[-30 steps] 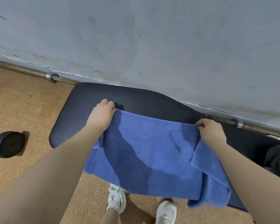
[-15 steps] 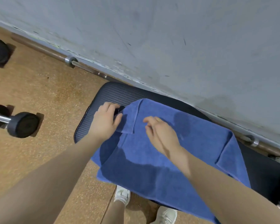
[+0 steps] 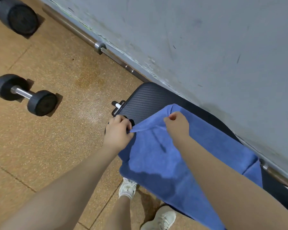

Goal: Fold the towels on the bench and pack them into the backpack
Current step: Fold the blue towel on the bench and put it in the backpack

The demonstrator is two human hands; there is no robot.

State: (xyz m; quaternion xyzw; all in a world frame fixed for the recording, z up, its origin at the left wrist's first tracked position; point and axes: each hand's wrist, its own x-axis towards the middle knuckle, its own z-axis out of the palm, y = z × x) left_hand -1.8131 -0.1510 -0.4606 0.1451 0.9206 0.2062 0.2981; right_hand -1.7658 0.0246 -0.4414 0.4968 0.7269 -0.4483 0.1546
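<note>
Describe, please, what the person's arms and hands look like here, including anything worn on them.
Both forearms are bare up to the frame's edge, with no sleeves in view. The left hand and right hand wear no gloves, and no watch, bracelet or rings show on the sides facing the camera. No markings are visible. The fingernails cannot be made out clearly.

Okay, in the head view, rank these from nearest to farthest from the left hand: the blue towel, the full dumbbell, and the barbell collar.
From the left hand:
1. Blue towel, pinched in it, right.
2. Barbell collar, by the wall.
3. Full dumbbell, on the floor, far left.
</note>
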